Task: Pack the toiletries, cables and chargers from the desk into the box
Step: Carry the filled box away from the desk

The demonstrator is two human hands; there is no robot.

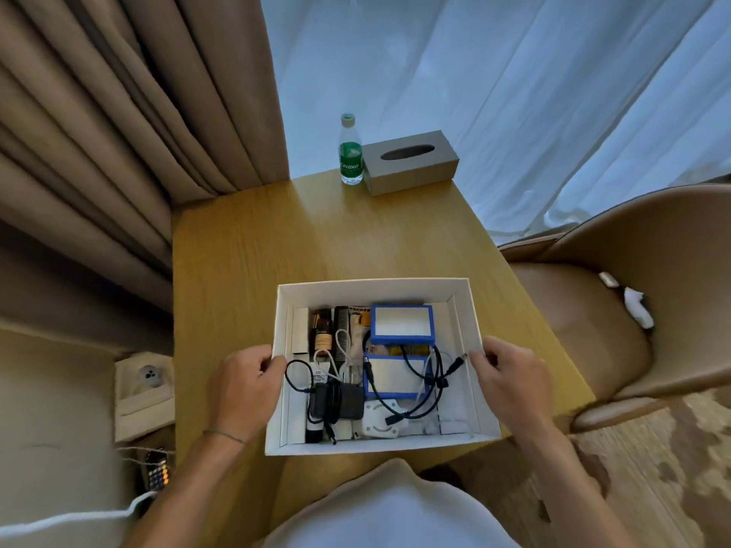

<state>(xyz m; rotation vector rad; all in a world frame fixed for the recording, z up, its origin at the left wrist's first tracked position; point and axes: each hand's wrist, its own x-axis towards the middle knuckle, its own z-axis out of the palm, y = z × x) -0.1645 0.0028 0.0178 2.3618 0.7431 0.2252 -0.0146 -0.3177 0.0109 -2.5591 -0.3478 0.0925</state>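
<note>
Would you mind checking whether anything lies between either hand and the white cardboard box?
Nothing visible does. The left hand already holds the white cardboard box by its left wall, the right hand by its right wall; the black cables lie inside it.

Left hand [247, 383] and right hand [510, 379], fingers curled, apparently in grip.

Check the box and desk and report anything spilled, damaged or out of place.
Nothing spilled or broken. The white box is held at both sides by the left hand and right hand. One black cable plug leans toward the right wall. On the desk, the water bottle and tissue box stand upright.
</note>
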